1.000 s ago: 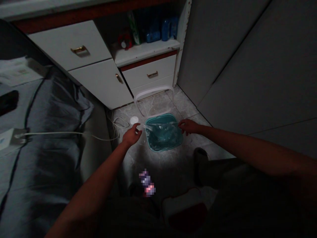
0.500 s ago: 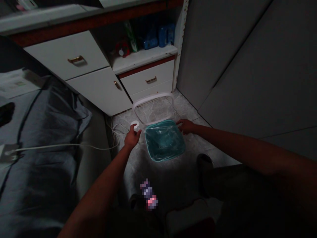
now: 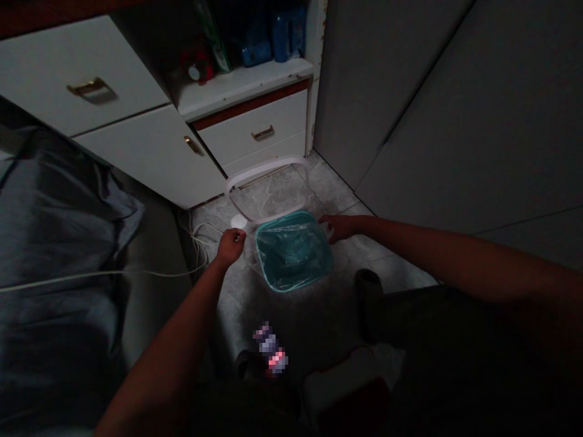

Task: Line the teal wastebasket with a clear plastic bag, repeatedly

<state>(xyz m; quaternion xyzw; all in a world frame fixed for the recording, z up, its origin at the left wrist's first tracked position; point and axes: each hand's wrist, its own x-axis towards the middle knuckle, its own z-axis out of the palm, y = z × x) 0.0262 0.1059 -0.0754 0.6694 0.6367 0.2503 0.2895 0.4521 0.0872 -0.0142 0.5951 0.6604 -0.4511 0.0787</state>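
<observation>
A square teal bin lined with a clear plastic bag stands on the tiled floor. My right hand curls over the bin's right rim, beside a small white part. My left hand is a closed fist just left of the bin, with nothing visible in it. It is close to a small white disc but not on it. A white loop handle lies behind the bin, with its far side near the drawers.
White drawers and a shelf of bottles stand ahead, with tall grey panels at right. Grey bedding fills the left, and a white cable crosses to the floor. A dark shoe and a pixelated patch lie near me.
My left hand has drawn back from the white disc and closed. The plastic now lies lower and smoother inside the bin. The whole view has shifted slightly left and upward.
</observation>
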